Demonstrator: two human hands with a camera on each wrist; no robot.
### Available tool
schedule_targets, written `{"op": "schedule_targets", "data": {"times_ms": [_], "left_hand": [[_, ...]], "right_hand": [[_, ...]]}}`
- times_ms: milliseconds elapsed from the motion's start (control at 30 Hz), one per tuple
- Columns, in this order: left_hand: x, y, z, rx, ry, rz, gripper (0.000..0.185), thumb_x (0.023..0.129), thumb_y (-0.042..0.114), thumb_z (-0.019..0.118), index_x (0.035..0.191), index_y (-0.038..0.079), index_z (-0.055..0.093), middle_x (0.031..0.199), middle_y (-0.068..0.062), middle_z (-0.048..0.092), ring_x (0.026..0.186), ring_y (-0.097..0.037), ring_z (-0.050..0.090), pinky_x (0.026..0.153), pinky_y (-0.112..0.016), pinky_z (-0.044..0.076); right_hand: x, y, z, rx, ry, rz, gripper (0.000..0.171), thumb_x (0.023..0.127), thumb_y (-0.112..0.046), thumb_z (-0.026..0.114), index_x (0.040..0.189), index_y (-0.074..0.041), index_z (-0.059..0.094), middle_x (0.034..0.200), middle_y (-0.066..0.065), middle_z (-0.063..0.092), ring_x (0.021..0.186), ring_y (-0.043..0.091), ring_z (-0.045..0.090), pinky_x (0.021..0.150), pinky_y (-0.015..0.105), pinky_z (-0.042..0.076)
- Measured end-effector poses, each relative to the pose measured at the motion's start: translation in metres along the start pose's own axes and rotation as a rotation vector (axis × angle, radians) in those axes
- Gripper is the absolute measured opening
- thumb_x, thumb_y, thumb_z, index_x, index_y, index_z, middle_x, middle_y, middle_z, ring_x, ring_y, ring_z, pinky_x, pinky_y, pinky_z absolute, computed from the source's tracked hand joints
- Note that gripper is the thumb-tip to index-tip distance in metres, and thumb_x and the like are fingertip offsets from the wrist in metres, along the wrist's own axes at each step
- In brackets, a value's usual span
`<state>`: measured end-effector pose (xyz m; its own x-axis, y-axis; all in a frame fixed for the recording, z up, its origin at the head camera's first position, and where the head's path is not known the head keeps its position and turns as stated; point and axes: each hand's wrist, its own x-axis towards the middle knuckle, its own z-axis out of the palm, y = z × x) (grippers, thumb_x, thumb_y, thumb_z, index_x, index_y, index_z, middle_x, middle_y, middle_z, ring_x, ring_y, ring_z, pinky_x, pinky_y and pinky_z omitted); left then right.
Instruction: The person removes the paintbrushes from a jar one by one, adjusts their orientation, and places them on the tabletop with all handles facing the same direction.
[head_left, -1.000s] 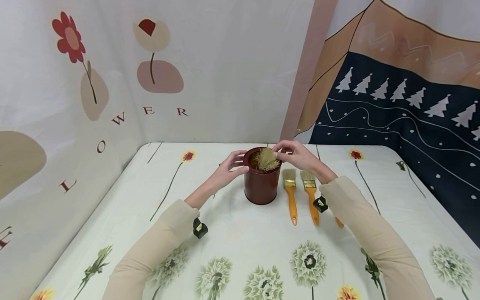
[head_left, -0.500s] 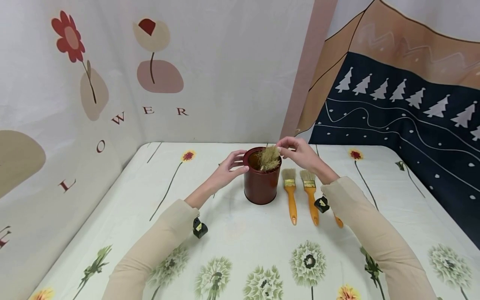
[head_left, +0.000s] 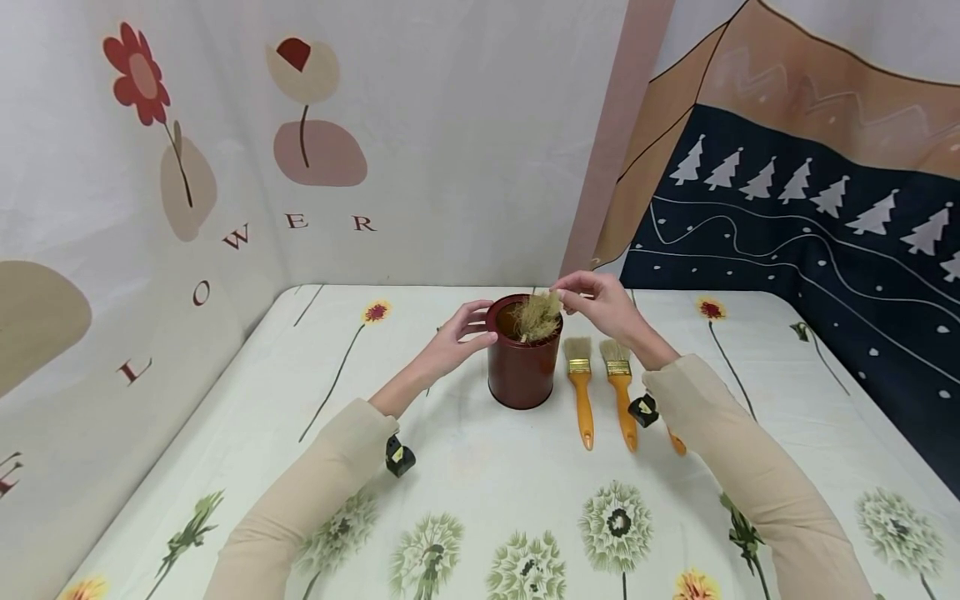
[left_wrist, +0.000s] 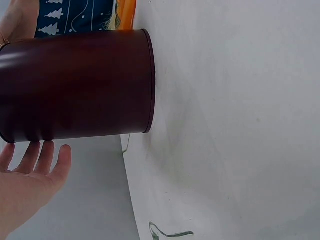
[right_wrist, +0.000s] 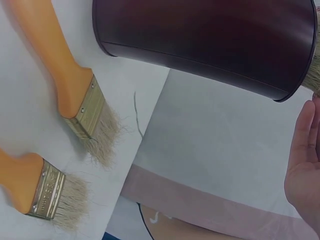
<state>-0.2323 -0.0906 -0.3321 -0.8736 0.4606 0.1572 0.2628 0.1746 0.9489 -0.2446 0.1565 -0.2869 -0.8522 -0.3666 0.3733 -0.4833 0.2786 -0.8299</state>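
Observation:
A dark red metal can (head_left: 521, 371) stands upright on the table with its top open. My left hand (head_left: 453, 340) rests its fingertips against the can's left side near the rim; the left wrist view shows these fairly straight fingers (left_wrist: 46, 159) touching the wall. From the can's mouth, at its right side, rises a tuft of dry, straw-coloured fibres (head_left: 537, 318). Thumb and fingers of my right hand (head_left: 600, 307) pinch the top of this tuft just over the right rim. In the right wrist view only a bit of the tuft shows at the edge.
Right of the can lie two flat paintbrushes, a nearer one (head_left: 581, 387) and another (head_left: 621, 387), bristles pointing away. A third orange handle (head_left: 677, 442) shows partly under my right sleeve. A flower-printed cloth (head_left: 465, 483) covers the table; printed drapes (head_left: 480, 150) hang behind.
My right hand has moved slightly up and right, drawing the tuft's top toward the right rim. It has barely moved in the last half second. The left hand and can stay put.

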Motion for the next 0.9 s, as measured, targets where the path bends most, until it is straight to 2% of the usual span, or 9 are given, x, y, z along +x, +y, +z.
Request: {"op": "schedule_targets", "data": {"times_ms": [133, 400, 500, 633, 767, 900], "left_hand": [[0.000, 0.001, 0.000, 0.003, -0.001, -0.001, 0.054, 0.088, 0.011, 0.055, 0.135, 0.003, 0.028, 0.131, -0.018, 0.035, 0.118, -0.030, 0.036, 0.092, -0.039, 0.036], [0.000, 0.001, 0.000, 0.007, 0.001, -0.012, 0.054, 0.088, 0.012, 0.054, 0.135, 0.004, 0.028, 0.131, -0.018, 0.035, 0.118, -0.029, 0.036, 0.092, -0.038, 0.036], [0.001, -0.002, 0.000, -0.008, 0.003, -0.004, 0.053, 0.089, 0.011, 0.054, 0.134, 0.003, 0.029, 0.130, -0.019, 0.035, 0.118, -0.030, 0.036, 0.092, -0.037, 0.037], [0.006, -0.014, -0.002, -0.032, 0.008, 0.010, 0.052, 0.088, 0.010, 0.054, 0.134, 0.004, 0.030, 0.130, -0.018, 0.036, 0.118, -0.031, 0.036, 0.092, -0.036, 0.037], [0.012, -0.028, -0.003, -0.029, 0.021, 0.006, 0.052, 0.088, 0.014, 0.056, 0.134, 0.011, 0.032, 0.129, -0.014, 0.038, 0.117, -0.026, 0.038, 0.091, -0.035, 0.038], [0.012, -0.030, -0.003, -0.019, 0.028, 0.019, 0.051, 0.087, 0.016, 0.057, 0.133, 0.012, 0.033, 0.128, -0.012, 0.039, 0.116, -0.024, 0.039, 0.090, -0.033, 0.039]], "right_hand": [[0.001, -0.001, -0.003, 0.018, 0.030, -0.005, 0.018, 0.088, -0.002, 0.051, 0.099, 0.010, 0.058, 0.084, 0.009, 0.056, 0.073, 0.024, 0.053, 0.067, 0.028, 0.049], [0.009, 0.013, -0.016, 0.087, 0.113, -0.047, 0.017, 0.089, -0.003, 0.051, 0.099, 0.009, 0.056, 0.085, 0.003, 0.059, 0.069, 0.015, 0.057, 0.066, 0.022, 0.049], [0.009, 0.012, -0.020, 0.099, 0.145, -0.071, 0.018, 0.089, -0.005, 0.051, 0.099, 0.009, 0.056, 0.085, 0.003, 0.060, 0.070, 0.014, 0.058, 0.068, 0.022, 0.049], [0.008, 0.006, -0.023, 0.108, 0.172, -0.081, 0.018, 0.089, -0.011, 0.053, 0.099, 0.004, 0.057, 0.087, 0.005, 0.060, 0.074, 0.015, 0.058, 0.070, 0.023, 0.049], [0.006, 0.002, -0.026, 0.104, 0.200, -0.074, 0.016, 0.089, -0.013, 0.053, 0.098, 0.000, 0.058, 0.089, 0.005, 0.059, 0.077, 0.016, 0.058, 0.071, 0.024, 0.049], [0.006, -0.004, -0.030, 0.112, 0.228, -0.074, 0.014, 0.089, -0.012, 0.053, 0.098, -0.002, 0.058, 0.090, 0.005, 0.060, 0.077, 0.016, 0.059, 0.071, 0.025, 0.049]]}}
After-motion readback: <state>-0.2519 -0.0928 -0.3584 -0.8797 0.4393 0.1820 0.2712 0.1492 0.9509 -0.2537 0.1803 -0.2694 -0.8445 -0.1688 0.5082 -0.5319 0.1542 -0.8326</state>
